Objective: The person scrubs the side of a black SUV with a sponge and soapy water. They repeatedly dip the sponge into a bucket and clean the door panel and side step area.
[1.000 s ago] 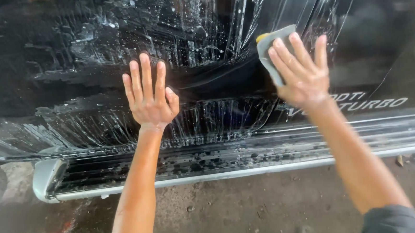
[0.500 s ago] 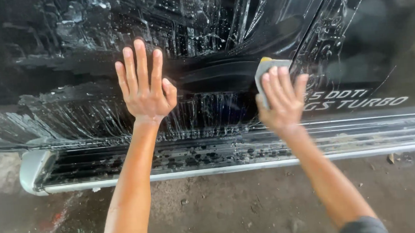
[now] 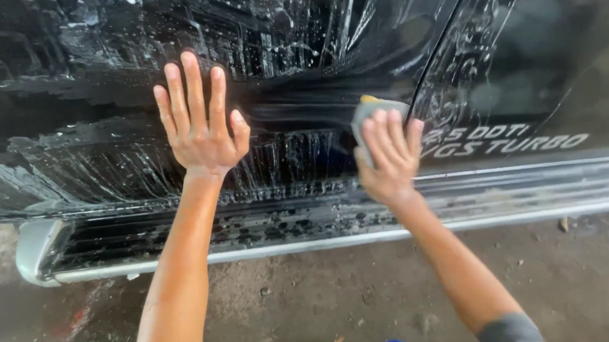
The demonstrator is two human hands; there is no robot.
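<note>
Fingers (image 3: pixel 194 93) of the left hand (image 3: pixel 202 131) are spread flat on the soapy black car door (image 3: pixel 101 64). To the right, a grey sponge (image 3: pixel 370 110) is pressed against it under the right hand (image 3: pixel 388 159), above the running board (image 3: pixel 251 227).

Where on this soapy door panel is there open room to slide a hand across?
Free: the black door panel left of the left hand, above the side step, and the strip between the two hands. Crowded: around the right hand, which presses a grey sponge beside the door seam.
</note>
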